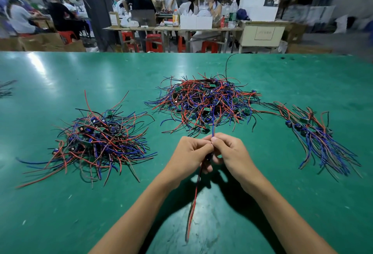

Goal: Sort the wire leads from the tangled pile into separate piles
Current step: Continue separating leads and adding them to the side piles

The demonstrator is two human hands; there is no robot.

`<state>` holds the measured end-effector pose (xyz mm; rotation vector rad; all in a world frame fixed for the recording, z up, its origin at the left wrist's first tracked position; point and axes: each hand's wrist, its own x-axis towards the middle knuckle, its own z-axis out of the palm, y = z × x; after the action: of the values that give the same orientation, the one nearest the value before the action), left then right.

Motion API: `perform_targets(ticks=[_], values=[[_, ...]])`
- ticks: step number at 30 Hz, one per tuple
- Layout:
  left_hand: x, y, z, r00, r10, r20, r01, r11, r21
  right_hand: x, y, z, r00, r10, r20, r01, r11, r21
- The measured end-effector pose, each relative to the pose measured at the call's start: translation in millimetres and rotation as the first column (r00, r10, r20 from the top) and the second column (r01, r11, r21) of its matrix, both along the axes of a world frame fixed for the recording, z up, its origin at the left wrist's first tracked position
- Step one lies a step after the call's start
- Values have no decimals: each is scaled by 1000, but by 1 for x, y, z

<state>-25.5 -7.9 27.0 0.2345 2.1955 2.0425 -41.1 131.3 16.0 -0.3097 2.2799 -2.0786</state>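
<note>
A tangled pile (203,102) of red, blue and black wire leads with small green boards lies at the middle of the green table (60,213). A second heap (96,142) sits to the left. A straighter bundle (319,138) lies to the right. My left hand (189,152) and my right hand (230,150) meet in front of the middle pile, both pinching one wire lead (193,203). Its blue wires stick up between my fingertips, and its red and black wires hang down toward me.
A few loose wires (6,88) lie at the table's far left edge. Beyond the table's far edge stand red stools (153,42), work tables (171,29) with boxes and bottles, and several people seated or standing.
</note>
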Motion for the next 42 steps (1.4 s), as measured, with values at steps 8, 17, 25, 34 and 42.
perform_targets(ticks=[8,17,25,34,42], values=[[3,-9,4,979,-180,92,181,983,-9,-2,-2,2,969,-177,174,205,966,-155],[11,-12,13,904,-416,98,425,900,-94,-15,32,11,857,-183,482,366,874,-319],[3,-22,10,960,-252,121,263,962,-77,-12,28,16,948,-188,258,256,932,-258],[-11,-34,6,977,-130,171,140,989,-49,-5,22,13,990,-124,63,131,982,-134],[-19,-48,2,980,83,-181,-133,949,-287,-14,37,19,955,-272,116,294,914,-279]])
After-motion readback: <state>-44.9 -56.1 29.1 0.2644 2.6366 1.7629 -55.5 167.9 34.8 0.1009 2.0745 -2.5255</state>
